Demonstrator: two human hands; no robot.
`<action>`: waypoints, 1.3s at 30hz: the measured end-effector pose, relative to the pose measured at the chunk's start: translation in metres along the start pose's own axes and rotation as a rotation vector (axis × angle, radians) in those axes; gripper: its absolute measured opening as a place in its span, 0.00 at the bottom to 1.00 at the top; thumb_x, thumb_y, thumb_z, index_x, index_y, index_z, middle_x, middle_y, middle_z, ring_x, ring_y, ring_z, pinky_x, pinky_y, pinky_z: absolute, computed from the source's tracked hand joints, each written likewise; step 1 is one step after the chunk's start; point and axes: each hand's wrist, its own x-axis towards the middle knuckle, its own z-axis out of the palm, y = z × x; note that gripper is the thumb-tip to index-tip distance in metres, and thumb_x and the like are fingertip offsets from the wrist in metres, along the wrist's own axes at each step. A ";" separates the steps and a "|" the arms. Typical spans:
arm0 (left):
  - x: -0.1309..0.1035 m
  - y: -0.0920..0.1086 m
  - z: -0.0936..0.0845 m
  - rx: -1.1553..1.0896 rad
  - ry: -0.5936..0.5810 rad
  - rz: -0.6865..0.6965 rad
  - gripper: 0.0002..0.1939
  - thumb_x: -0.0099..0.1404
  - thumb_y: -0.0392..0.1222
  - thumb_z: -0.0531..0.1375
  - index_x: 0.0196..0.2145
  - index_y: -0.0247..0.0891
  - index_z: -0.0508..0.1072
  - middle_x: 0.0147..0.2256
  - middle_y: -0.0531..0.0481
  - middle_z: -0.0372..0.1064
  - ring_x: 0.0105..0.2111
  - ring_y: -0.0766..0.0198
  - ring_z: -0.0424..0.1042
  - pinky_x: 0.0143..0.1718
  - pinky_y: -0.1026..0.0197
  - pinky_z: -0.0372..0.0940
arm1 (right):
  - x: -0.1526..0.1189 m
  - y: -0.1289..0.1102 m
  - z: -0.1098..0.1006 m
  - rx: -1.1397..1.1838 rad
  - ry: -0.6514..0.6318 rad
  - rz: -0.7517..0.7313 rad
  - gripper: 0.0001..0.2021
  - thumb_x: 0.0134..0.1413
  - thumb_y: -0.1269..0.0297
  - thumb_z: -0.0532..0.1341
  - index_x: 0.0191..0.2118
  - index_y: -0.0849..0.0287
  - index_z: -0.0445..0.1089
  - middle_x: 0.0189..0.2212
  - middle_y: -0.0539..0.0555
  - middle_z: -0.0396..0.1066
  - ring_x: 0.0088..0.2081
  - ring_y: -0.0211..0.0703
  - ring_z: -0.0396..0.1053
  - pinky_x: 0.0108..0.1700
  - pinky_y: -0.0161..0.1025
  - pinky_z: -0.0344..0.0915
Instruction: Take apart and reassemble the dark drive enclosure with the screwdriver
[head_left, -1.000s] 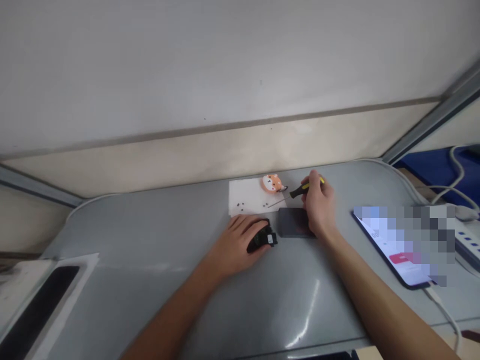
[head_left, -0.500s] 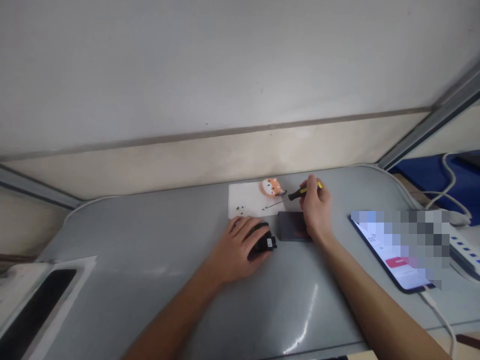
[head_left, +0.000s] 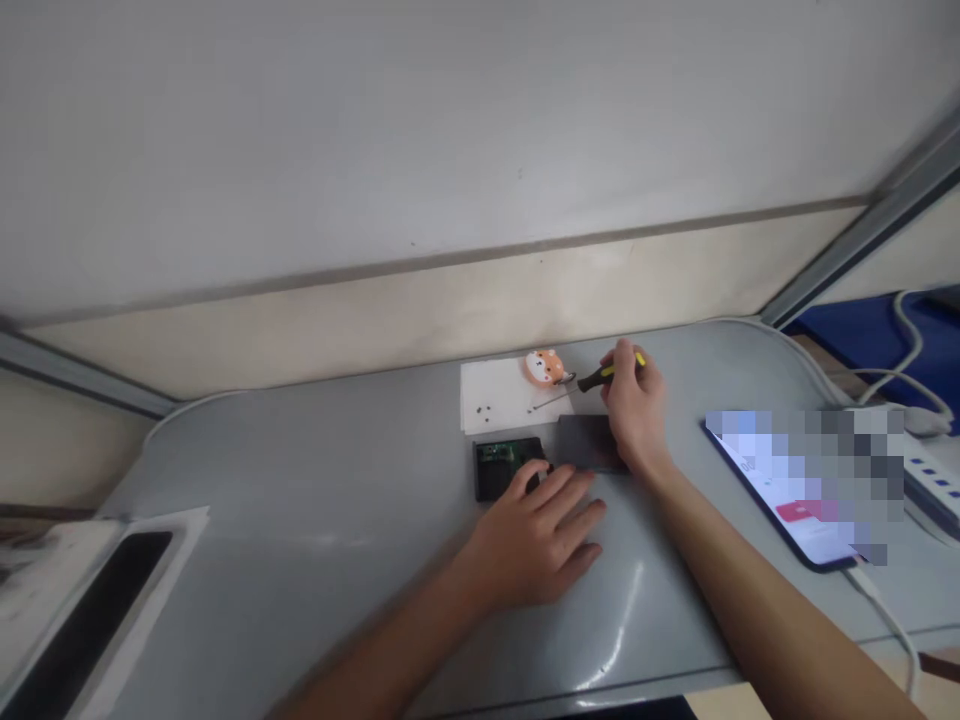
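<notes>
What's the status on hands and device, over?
Right hand grips screwdriver, aimed at white paper. Left hand open, at black device; circuit board exposed. No obstruction evident.

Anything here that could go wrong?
1. Tiny dark parts lie loose on the white paper; a bump could scatter or lose them.
2. The right hand holds the screwdriver with its tip close to one of them; a slip might flick it away.
3. The open black casing shows bare green circuitry; the left hand, right beside it, could brush it.
</notes>
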 end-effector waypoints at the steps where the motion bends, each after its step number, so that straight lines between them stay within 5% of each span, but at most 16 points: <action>1: 0.000 0.000 0.000 0.021 0.002 -0.001 0.15 0.77 0.47 0.55 0.53 0.40 0.75 0.60 0.44 0.73 0.60 0.54 0.70 0.64 0.46 0.56 | 0.000 0.000 0.000 -0.004 0.000 0.006 0.25 0.66 0.38 0.53 0.33 0.56 0.69 0.24 0.47 0.63 0.26 0.38 0.61 0.29 0.37 0.58; 7: 0.000 0.004 0.000 0.120 -0.030 -0.071 0.18 0.77 0.51 0.53 0.52 0.37 0.75 0.64 0.34 0.67 0.61 0.48 0.69 0.61 0.43 0.60 | 0.001 0.004 0.000 -0.004 0.004 0.001 0.26 0.65 0.37 0.53 0.33 0.57 0.70 0.24 0.48 0.64 0.26 0.39 0.62 0.29 0.36 0.59; 12: 0.000 0.008 0.000 0.072 -0.043 -0.022 0.12 0.77 0.41 0.53 0.43 0.38 0.76 0.62 0.38 0.70 0.56 0.53 0.72 0.57 0.47 0.62 | 0.001 0.005 0.000 0.013 0.009 -0.024 0.26 0.65 0.37 0.54 0.33 0.56 0.69 0.23 0.47 0.62 0.25 0.38 0.60 0.28 0.35 0.58; 17: -0.006 0.000 -0.004 0.052 -0.033 -0.001 0.12 0.77 0.39 0.54 0.50 0.40 0.76 0.63 0.40 0.69 0.61 0.54 0.68 0.60 0.46 0.59 | 0.001 0.005 0.000 0.003 0.003 -0.038 0.26 0.65 0.37 0.54 0.33 0.56 0.69 0.22 0.46 0.62 0.23 0.37 0.59 0.26 0.36 0.57; 22: -0.013 -0.025 -0.014 0.046 0.044 -0.118 0.14 0.77 0.41 0.54 0.56 0.40 0.73 0.61 0.40 0.71 0.61 0.53 0.69 0.59 0.47 0.56 | 0.003 0.005 0.000 -0.014 0.008 -0.009 0.27 0.65 0.36 0.53 0.33 0.56 0.69 0.22 0.46 0.62 0.23 0.37 0.59 0.26 0.36 0.56; 29: -0.014 -0.042 -0.023 0.053 0.297 -0.377 0.10 0.73 0.33 0.57 0.48 0.42 0.76 0.48 0.47 0.79 0.47 0.57 0.78 0.58 0.47 0.54 | 0.002 -0.001 0.000 -0.011 -0.021 -0.003 0.26 0.67 0.38 0.53 0.33 0.56 0.69 0.22 0.47 0.61 0.25 0.38 0.60 0.27 0.36 0.56; 39: -0.016 -0.057 -0.022 0.165 0.370 -0.415 0.07 0.71 0.37 0.64 0.46 0.43 0.77 0.43 0.48 0.80 0.42 0.58 0.79 0.56 0.47 0.55 | -0.010 -0.023 -0.001 0.142 -0.104 0.015 0.25 0.66 0.38 0.54 0.31 0.56 0.68 0.23 0.47 0.59 0.25 0.36 0.59 0.27 0.34 0.58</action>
